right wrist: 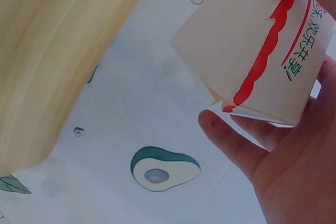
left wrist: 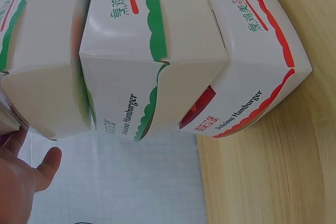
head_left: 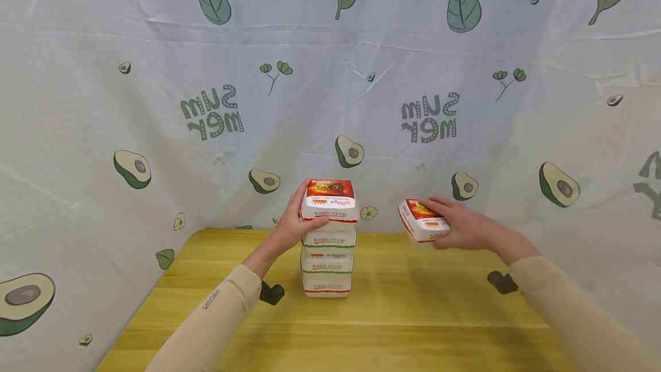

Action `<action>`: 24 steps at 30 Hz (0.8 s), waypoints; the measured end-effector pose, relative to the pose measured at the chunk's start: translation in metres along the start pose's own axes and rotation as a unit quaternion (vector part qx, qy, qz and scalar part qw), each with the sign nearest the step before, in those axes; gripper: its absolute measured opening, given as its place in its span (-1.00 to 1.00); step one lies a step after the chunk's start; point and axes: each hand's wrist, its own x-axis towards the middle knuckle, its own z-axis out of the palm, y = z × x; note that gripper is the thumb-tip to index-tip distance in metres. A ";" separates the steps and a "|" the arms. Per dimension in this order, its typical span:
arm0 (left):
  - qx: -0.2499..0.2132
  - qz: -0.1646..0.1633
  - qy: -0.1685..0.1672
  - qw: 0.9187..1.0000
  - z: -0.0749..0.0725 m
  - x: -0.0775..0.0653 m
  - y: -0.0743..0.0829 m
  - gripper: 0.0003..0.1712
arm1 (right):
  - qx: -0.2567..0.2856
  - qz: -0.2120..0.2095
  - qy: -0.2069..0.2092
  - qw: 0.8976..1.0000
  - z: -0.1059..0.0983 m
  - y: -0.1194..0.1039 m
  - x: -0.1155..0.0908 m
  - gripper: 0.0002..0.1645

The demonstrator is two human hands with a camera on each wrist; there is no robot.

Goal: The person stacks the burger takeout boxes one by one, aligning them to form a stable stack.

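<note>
Several white paper hamburger boxes are stacked in a column in the head view. The top hamburger box (head_left: 330, 211), with a red picture lid, is held by my left hand (head_left: 290, 224), thumb across its front and fingers along its left side. Below it, green-trimmed boxes (left wrist: 123, 77) sit over a red-trimmed bottom box (left wrist: 262, 61), which stands on the table. To the right of the stack, my right hand (head_left: 465, 225) grips another red-trimmed hamburger box (head_left: 422, 221) above the table, tilted. In the right wrist view, the thumb and fingers are around that box (right wrist: 226, 51).
The yellow wood-grain table (head_left: 413, 309) extends under both arms. A white curtain (head_left: 320, 108) with avocado and leaf prints hangs behind it and along the sides. Small black pieces (head_left: 271, 293) show beside both wrists.
</note>
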 end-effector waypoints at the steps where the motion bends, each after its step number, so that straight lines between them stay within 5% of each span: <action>1: 0.000 0.000 0.001 1.000 0.000 0.000 0.000 0.16 | 0.000 -0.001 0.000 1.000 -0.002 -0.001 0.000 0.14; 24: -0.002 -0.008 0.001 1.000 0.000 0.003 -0.002 0.17 | -0.035 -0.023 0.006 0.999 -0.035 -0.037 0.010 0.16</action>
